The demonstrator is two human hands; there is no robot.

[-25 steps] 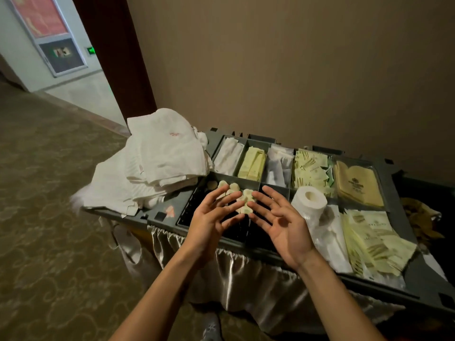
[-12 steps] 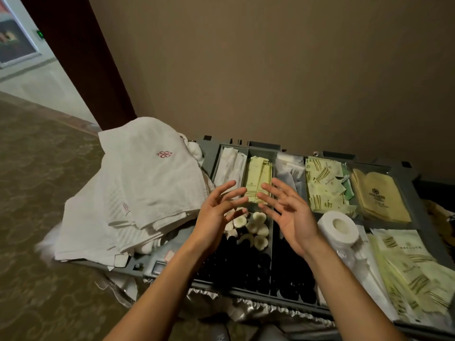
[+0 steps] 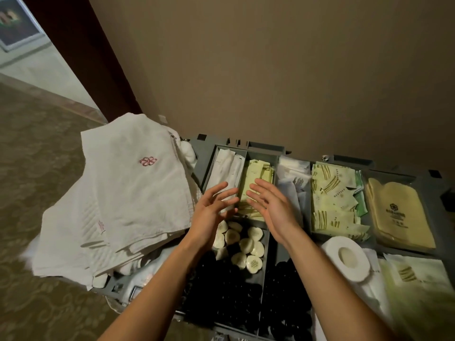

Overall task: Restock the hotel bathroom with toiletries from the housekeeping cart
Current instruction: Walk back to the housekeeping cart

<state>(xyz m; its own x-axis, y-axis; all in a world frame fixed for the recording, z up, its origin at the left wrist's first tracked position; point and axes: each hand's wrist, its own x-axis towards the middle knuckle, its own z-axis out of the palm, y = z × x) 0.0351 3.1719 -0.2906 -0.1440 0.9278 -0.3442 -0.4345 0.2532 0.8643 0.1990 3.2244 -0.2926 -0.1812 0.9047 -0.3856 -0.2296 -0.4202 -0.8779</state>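
Observation:
The grey housekeeping cart [image 3: 204, 153] stands against a tan wall, its top tray split into compartments. My left hand [image 3: 211, 212] and right hand [image 3: 270, 207] hover palms facing each other, fingers spread and empty, above the pale green sachets [image 3: 258, 173] and white wrapped packets [image 3: 226, 168]. Just below my hands lie several round cream soaps [image 3: 248, 244] over dark bottle caps [image 3: 221, 299]. More green sachets [image 3: 332, 200], tan mitts [image 3: 398, 212] and a toilet roll [image 3: 347, 257] fill the right side.
A stack of folded white towels [image 3: 123, 193] with a red emblem covers the cart's left end and overhangs its edge. Patterned carpet [image 3: 37, 168] spreads to the left, with a dark door frame [image 3: 86, 57] and a lit doorway behind it.
My view has moved closer and higher over the cart. Both hands have travelled from above the soaps toward the back compartments, still empty with fingers spread.

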